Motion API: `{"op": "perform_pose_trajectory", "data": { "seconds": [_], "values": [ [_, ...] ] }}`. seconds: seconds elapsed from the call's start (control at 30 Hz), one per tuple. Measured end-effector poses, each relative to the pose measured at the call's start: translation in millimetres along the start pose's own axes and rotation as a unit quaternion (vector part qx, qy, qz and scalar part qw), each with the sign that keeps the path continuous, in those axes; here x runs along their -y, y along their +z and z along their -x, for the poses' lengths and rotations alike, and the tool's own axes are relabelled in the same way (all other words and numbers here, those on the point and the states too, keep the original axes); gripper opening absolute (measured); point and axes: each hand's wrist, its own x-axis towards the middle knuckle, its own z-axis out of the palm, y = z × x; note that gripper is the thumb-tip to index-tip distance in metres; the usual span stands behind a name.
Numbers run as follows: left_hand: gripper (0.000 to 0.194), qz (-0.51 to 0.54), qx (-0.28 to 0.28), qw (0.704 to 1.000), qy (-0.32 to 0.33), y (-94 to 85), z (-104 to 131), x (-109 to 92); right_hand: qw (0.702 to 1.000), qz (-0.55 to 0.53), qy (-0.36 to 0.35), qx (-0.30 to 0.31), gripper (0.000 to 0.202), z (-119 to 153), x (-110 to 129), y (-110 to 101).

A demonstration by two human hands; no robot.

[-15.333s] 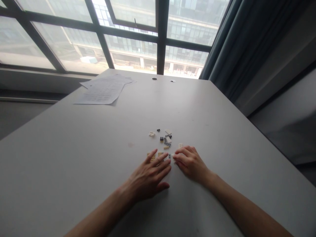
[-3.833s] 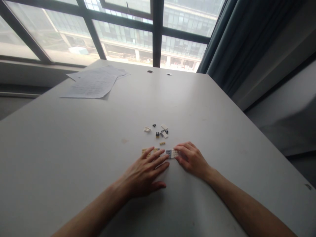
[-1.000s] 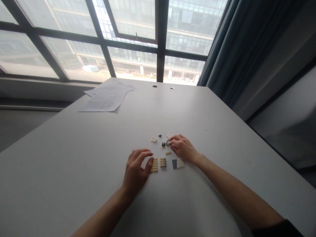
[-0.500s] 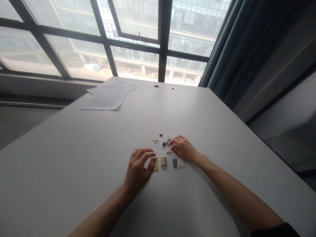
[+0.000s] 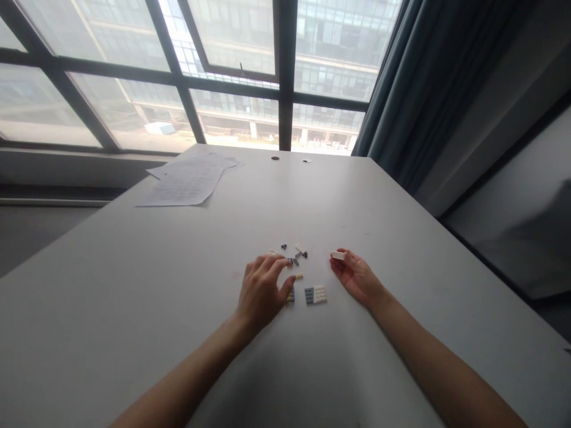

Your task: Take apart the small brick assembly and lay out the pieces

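Note:
My right hand [image 5: 357, 278] is turned partly palm up and pinches a white toy brick [image 5: 338, 255] between thumb and fingers, a little above the table. My left hand [image 5: 264, 288] hovers over the loose pieces, thumb and fingers apart. Its fingertips are close to a small dark brick [image 5: 290, 261], and whether they touch it I cannot tell. Below its thumb, a yellow and grey block [image 5: 291, 295] is mostly hidden. A thin yellow piece [image 5: 298, 276] lies just right of the thumb. Between the hands sits a flat grey and white studded block [image 5: 316, 295].
Beyond my left hand lie small dark pieces [image 5: 284, 246], a white piece [image 5: 273, 252] partly behind the fingers, and several other loose bits. Paper sheets [image 5: 182, 181] rest at the far left of the white table [image 5: 285, 217]. Windows and a dark curtain [image 5: 388, 101] stand behind.
My right hand has moved right, away from the loose pieces, and now shows a white brick in its fingers. My left hand has shifted right and slightly up, covering more of the yellow blocks.

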Motion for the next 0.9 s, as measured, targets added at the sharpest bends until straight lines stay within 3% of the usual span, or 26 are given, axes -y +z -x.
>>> {"op": "perform_pose_trajectory", "data": {
  "seconds": [0.17, 0.27, 0.47, 0.7, 0.9],
  "values": [
    [0.021, -0.080, 0.106, 0.988, -0.081, 21.9, -59.4, 0.2, 0.999, -0.045, -0.009, -0.007, 0.030, 1.0, -1.9, -5.4],
    [0.021, -0.101, 0.136, 0.981, -0.096, 37.5, -76.3, 1.0, 0.999, -0.049, -0.009, 0.001, 0.029, 0.3, -3.4, -6.1],
    [0.026, -0.133, 0.177, 0.967, -0.125, 54.0, -83.8, -7.7, 0.998, -0.053, -0.001, 0.019, 0.029, -0.9, -4.3, -6.2],
    [0.027, -0.132, 0.206, 0.958, -0.152, 53.0, -96.6, -12.4, 0.999, -0.053, -0.002, 0.013, 0.030, -0.7, -2.7, -4.2],
    [0.023, -0.055, 0.196, 0.962, -0.182, 54.0, -92.6, -13.6, 0.998, -0.053, -0.002, 0.016, 0.030, -0.1, -3.3, -3.4]
  ]
}}
